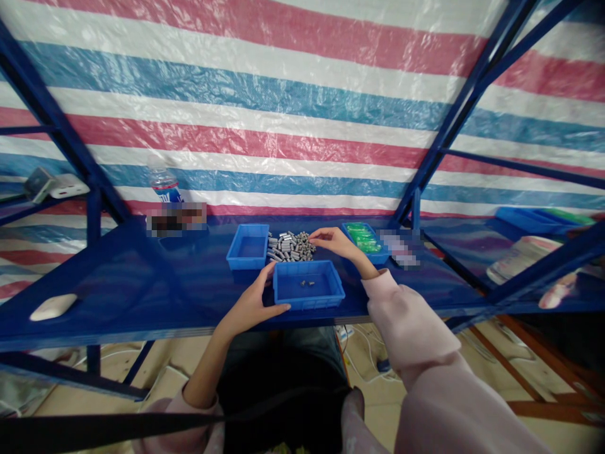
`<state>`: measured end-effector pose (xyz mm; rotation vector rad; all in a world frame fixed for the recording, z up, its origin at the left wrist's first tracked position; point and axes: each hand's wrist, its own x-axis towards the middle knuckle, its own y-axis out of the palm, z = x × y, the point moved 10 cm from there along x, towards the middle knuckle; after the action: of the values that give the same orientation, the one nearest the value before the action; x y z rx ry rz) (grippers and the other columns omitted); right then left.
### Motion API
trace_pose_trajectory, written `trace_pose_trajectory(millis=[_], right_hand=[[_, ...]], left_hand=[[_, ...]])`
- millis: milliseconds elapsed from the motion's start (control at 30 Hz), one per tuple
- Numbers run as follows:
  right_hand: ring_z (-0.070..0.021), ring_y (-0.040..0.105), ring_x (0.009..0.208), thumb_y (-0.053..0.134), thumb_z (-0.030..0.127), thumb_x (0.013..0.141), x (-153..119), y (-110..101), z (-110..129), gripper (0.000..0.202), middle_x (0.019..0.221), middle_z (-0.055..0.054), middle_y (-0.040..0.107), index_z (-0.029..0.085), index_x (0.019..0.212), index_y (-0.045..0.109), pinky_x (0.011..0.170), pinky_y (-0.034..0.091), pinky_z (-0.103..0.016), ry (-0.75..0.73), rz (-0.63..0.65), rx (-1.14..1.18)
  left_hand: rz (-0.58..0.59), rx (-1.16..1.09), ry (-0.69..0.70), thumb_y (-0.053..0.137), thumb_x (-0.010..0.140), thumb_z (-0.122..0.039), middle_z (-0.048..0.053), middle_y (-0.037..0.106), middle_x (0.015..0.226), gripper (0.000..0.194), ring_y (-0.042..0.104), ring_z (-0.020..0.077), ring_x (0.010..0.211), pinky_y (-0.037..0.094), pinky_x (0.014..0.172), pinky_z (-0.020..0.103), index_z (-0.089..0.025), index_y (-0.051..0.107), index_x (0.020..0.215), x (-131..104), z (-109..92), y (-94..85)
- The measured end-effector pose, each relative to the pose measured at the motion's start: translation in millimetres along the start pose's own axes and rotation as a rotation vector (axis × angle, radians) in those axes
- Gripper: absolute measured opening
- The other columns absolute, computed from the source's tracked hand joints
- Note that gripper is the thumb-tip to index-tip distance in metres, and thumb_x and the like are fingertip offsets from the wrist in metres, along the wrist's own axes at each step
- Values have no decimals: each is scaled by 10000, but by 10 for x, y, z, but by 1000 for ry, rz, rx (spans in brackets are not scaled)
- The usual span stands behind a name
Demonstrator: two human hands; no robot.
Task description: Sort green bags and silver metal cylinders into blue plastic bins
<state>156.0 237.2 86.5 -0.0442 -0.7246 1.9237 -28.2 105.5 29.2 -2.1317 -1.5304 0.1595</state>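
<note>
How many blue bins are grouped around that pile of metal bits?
3: the left bin beside the pile; the front bin, held at its end by the left hand; the right bin, with green packets, past the right hand.

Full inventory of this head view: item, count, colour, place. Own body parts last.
Striped sheet: 1, white/red/blue, behind table
Frame: 1, blue, both sides
Table: 1, blue, across middle
Near bin: 1, blue, front centre
Small pieces: about two, metallic, inside it
Left bin: 1, blue, left of pile
Pile of metal parts: many, silver-grey, centre
Green packets: several, green, blue bin right of pile
Bottle: 1, clear with blue/red label, back left
Rounded object: 1, white, front left
Tray: 1, blue, far right
Pixelated patches: two, contents unclear
Sleeves: two, pale pink
Left hand: 1, bare, near bin's left end
Right hand: 1, bare, pile's right edge
</note>
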Motion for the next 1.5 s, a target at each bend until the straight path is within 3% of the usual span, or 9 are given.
trace_pose_trajectory(millis=[67, 133, 333, 533, 800, 1067, 1300, 1500], right_hand=[[-168, 627, 783, 647, 206, 773, 23, -153, -127, 166, 901, -64, 716, 155, 911, 724, 766, 490, -311, 8, -133, -218], [-157, 614, 766, 614, 108, 761, 26, -199, -198, 234, 944, -68, 703, 162, 966, 712, 770, 487, -305, -3, -181, -392], [-146, 616, 775, 577, 19, 747, 18, -34, -270, 281, 927, -63, 680, 157, 956, 704, 762, 484, -271, -27, -67, -515], [-148, 620, 768, 599, 58, 760, 17, 3, -295, 189, 857, -45, 692, 166, 867, 712, 741, 479, -259, -11, -20, -525], [-181, 642, 775, 657, 237, 793, 21, -43, -445, 170, 868, -66, 713, 173, 941, 710, 701, 482, -270, 131, -14, -572], [-182, 636, 742, 656, 302, 802, 10, -56, -504, 147, 828, -64, 714, 185, 855, 728, 671, 461, -267, 175, -3, -591], [-134, 586, 679, 690, 287, 766, 17, -34, -491, 162, 777, -23, 672, 187, 890, 724, 630, 431, -226, 160, 38, -585], [-140, 577, 648, 691, 337, 752, -10, -65, -428, 184, 716, -34, 667, 155, 769, 719, 624, 427, -247, 179, 22, -500]], left_hand=[[1, 1, 4, 726, 750, -444, 119, 335, 1512, 952, 390, 296, 1355, 335, 1129, 461, -238, 162, 1490, 1, -2, 3], [1, 3, 6, 723, 752, -444, 121, 331, 1514, 951, 388, 296, 1357, 331, 1131, 462, -237, 161, 1490, 1, -4, 5], [0, -6, 18, 719, 753, -445, 125, 338, 1510, 937, 390, 309, 1355, 337, 1124, 474, -237, 175, 1488, -2, -29, 5], [-4, -7, 11, 729, 744, -439, 128, 336, 1511, 947, 381, 310, 1359, 336, 1125, 476, -236, 179, 1488, 7, -15, 0], [-5, -13, 7, 727, 745, -443, 124, 337, 1512, 944, 389, 308, 1355, 339, 1124, 472, -239, 182, 1488, 0, -18, 4], [3, -21, 8, 727, 747, -438, 130, 335, 1512, 952, 381, 315, 1360, 322, 1130, 491, -241, 168, 1491, 6, -25, 6], [0, -12, 8, 724, 751, -444, 128, 327, 1516, 949, 381, 310, 1360, 332, 1127, 479, -239, 167, 1491, 2, -22, 6], [-5, -12, 11, 726, 746, -446, 123, 340, 1510, 945, 381, 308, 1361, 334, 1127, 471, -239, 179, 1488, 5, -18, 6]])
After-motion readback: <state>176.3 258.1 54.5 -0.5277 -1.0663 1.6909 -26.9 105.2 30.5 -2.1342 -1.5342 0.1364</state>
